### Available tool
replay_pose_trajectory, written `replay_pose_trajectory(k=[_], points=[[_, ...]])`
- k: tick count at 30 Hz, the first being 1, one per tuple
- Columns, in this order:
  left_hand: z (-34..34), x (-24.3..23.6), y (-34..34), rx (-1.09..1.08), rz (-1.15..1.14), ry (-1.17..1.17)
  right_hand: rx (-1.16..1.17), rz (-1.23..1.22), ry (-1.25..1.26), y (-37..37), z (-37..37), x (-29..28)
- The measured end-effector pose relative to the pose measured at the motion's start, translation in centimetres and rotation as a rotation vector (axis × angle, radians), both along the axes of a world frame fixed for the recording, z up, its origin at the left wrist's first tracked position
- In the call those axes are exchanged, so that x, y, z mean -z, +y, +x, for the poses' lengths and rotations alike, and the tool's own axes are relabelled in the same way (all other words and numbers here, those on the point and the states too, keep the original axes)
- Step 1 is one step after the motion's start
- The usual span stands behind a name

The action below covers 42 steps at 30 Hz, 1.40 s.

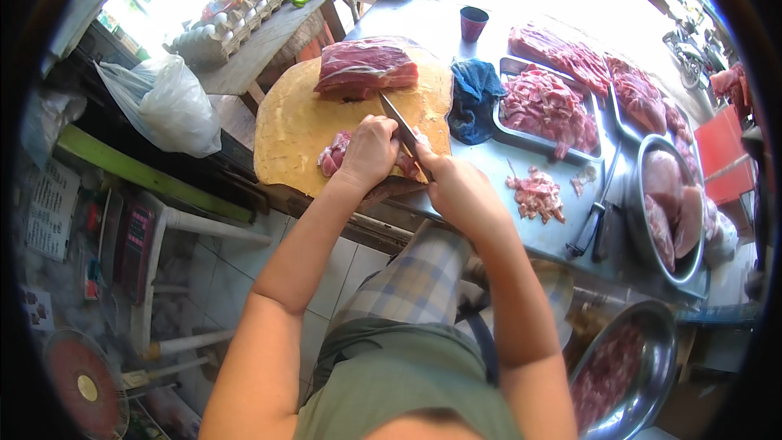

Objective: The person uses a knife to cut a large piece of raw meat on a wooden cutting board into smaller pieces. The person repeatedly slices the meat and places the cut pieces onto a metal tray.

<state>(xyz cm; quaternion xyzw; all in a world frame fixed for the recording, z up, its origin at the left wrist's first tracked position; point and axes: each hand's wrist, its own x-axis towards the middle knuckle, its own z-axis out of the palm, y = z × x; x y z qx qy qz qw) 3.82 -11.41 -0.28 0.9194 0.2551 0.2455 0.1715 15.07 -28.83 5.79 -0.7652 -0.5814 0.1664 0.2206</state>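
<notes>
My right hand (458,189) is closed round the handle of a knife (397,116), whose blade points away and to the left over the round wooden chopping block (285,126). Close to the blade, my left hand (373,148) presses down with curled fingers on a piece of raw meat (332,155) near the block's front edge. More of the meat shows under the knife, partly hidden by my hands. A large slab of red meat (366,65) lies at the back of the block, just beyond the knife tip.
Right of the block are a blue cloth (475,98), a tray of cut meat (601,155), scraps (538,195), a sharpening steel (588,228) and a bowl of large meat pieces (699,259). Egg trays (199,47) and a white plastic bag (175,110) are at left.
</notes>
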Motion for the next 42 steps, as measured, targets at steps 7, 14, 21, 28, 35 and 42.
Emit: replay_pose_trajectory(k=[7, 14, 21, 28, 35, 42], points=[[-1.4, -1.3, 0.0, 0.021, -0.026, -0.033, 0.057, 0.063, 0.163, 0.8, 0.2, 1.0], [-10.4, -3.0, 2.6, -0.326, -0.078, 0.322, 0.114, 0.299, 0.210, -6.4, 2.4, -0.2], [-7.4, 1.1, -0.4, -0.204, -0.073, 0.055, 0.188, -0.090, -0.186, -4.4, -1.6, 0.5], [-1.9, 2.4, -2.6, -0.236, -0.265, -0.342, 0.067, -0.062, -0.092, -0.8, -7.2, 1.0], [-0.8, 2.0, -2.6, -0.251, -0.753, -1.036, 0.015, 0.159, 0.372, 0.3, -7.5, 0.3], [-2.0, 0.2, -0.3, 0.108, -1.608, -1.739, 0.117, 0.519, 0.545, -3.3, -5.0, -2.9]])
